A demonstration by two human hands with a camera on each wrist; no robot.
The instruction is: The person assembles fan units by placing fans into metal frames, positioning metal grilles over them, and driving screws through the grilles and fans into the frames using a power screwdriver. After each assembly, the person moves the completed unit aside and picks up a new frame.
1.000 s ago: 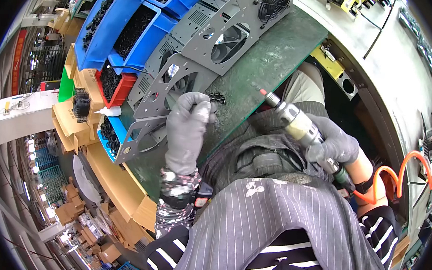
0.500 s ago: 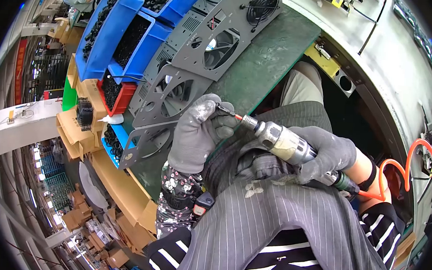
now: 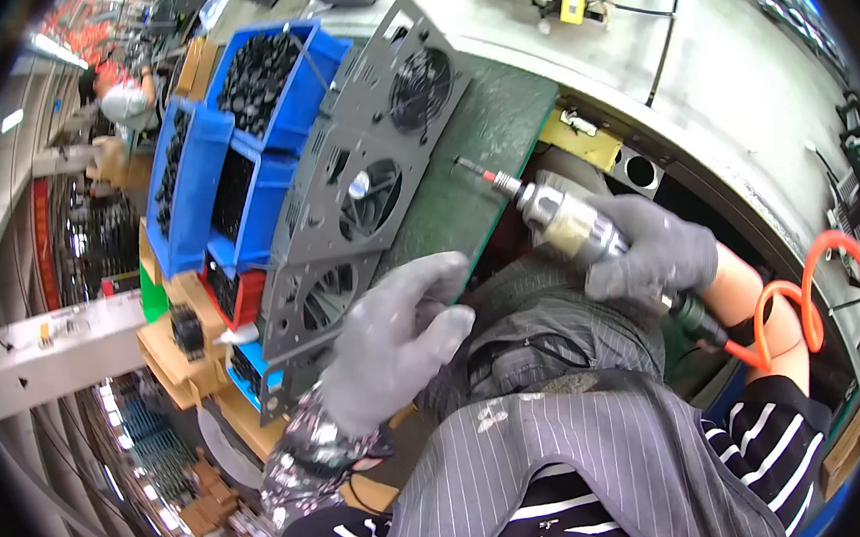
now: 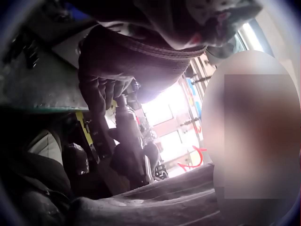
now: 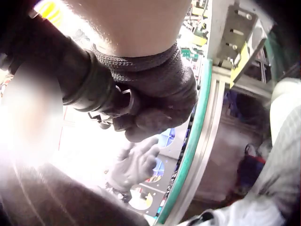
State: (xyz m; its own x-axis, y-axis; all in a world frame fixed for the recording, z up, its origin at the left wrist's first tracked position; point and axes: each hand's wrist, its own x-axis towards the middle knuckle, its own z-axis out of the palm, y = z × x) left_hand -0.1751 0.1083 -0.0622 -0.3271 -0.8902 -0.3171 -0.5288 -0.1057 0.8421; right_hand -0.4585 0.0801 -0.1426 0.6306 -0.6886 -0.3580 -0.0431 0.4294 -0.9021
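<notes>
My right hand [image 3: 651, 249], in a grey glove, grips a pneumatic screwdriver [image 3: 568, 223] round its body. The thin bit, with a red part near its base, points left over the green mat. My left hand [image 3: 390, 341], also gloved, is held in the air with fingers and thumb apart and nothing between them. It overlaps the lower edge of the grey metal fan panels [image 3: 303, 225] in this view. In the right wrist view the screwdriver [image 5: 87, 80] is dark beside the gripping hand. The left wrist view shows my left hand [image 4: 136, 61] from its underside.
Blue bins [image 3: 186, 192] of small black parts stand beyond the panels, with a red bin [image 3: 247, 296] below them. Cardboard boxes [image 3: 170, 350] are at the left. The green mat [image 3: 476, 112] lies beside the panels. An orange coiled hose [image 3: 826, 241] runs from the screwdriver at the right.
My left hand went from the mat to the bit with a small dark piece, then drew away and loosened. The screwdriver has swung up over the mat. The head view has turned.
</notes>
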